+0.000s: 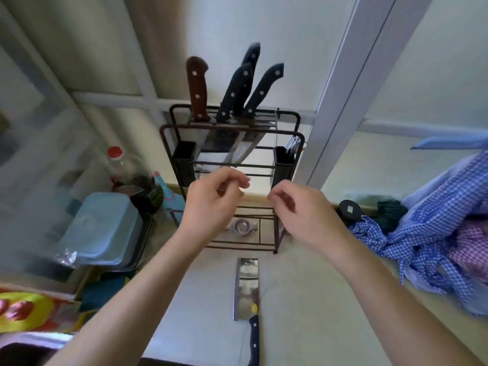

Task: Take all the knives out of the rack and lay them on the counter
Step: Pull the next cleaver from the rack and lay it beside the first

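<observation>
1. Lying flat on the bench [303, 299], nearer the person than both hands: one cleaver [246, 286], blade toward the rack, dark handle toward the body. Judged done.
2. Standing in the rack [232, 143], above and beyond the hands: one brown-handled knife [196, 88] and three black-handled knives [235, 93], [252, 58], [264, 89]. Judged outstanding.
3. Hovering before the rack's lower bars: left hand [211, 204], grip loosely curled, fingers nearly pressed together, holding nothing.
4. Hovering just beside it: right hand [303, 215], grip likewise half-curled and carrying nothing.
5. Progressing, by count: one of five laid down; four awaiting removal.
</observation>
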